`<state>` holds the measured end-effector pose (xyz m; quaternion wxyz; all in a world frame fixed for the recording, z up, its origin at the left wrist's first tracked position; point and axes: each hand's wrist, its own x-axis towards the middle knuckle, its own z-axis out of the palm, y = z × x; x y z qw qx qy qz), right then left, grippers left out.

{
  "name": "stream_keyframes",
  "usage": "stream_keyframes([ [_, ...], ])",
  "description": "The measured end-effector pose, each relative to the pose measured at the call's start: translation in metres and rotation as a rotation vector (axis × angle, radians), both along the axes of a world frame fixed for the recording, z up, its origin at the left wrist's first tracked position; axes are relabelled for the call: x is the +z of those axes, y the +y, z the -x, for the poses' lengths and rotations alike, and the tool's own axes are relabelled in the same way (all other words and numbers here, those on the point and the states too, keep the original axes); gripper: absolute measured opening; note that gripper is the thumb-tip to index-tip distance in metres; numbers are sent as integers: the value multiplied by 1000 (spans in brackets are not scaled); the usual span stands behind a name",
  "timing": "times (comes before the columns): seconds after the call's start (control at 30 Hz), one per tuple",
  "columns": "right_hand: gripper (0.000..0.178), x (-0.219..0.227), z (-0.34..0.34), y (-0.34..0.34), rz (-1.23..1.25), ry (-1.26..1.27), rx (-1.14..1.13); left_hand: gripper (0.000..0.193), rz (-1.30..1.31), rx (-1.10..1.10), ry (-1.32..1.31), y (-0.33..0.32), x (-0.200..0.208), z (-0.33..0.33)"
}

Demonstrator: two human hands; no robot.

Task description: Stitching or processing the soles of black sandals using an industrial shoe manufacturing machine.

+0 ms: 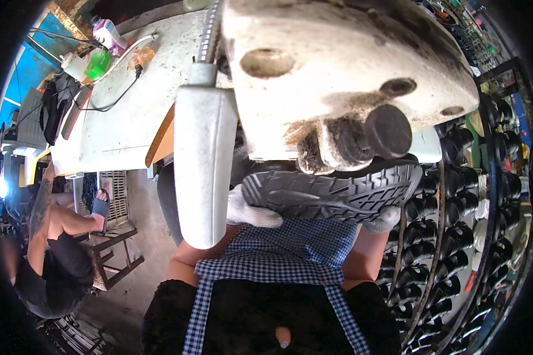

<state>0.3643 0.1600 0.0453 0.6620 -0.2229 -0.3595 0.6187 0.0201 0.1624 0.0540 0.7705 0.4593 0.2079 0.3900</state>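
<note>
A black shoe (331, 192) is held sideways beneath a large white machine head (349, 59), its treaded sole turned toward me. My left hand (251, 210), in a whitish knitted glove, grips the sole's left end, thumb lying along the lower edge. At the right end my right hand (384, 220), also gloved, closes round the shoe from below; most of its fingers are hidden. The shoe's upper side is out of sight under the machine. Just above the sole sit a black round knob (388, 131) and grimy metal fittings.
A pale lamp housing (204, 165) on a flexible neck hangs left of the machine. Bottles and cables lie on the white table (118, 130). To the right stands a rack holding many black shoes (456, 231). Another person (53, 260) sits at the far left, by a wooden stool (115, 260).
</note>
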Motion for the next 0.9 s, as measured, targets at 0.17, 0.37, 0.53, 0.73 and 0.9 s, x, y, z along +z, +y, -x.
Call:
stream_keyframes([
  [0.17,93,-4,11,-9,28,24,54,66,-15,116,20,-4,-8,21],
  [0.37,99,-5,46,-15,79,-252,105,61,128,301,-137,-8,-19,42],
  [0.53,80,-3,100,-15,-131,-313,225,58,166,419,-319,-7,-33,71],
  [0.73,61,5,155,2,-265,-570,359,55,82,470,-460,-10,-63,125],
  [0.9,63,10,174,23,-180,-607,541,60,51,593,-514,-29,-97,137],
])
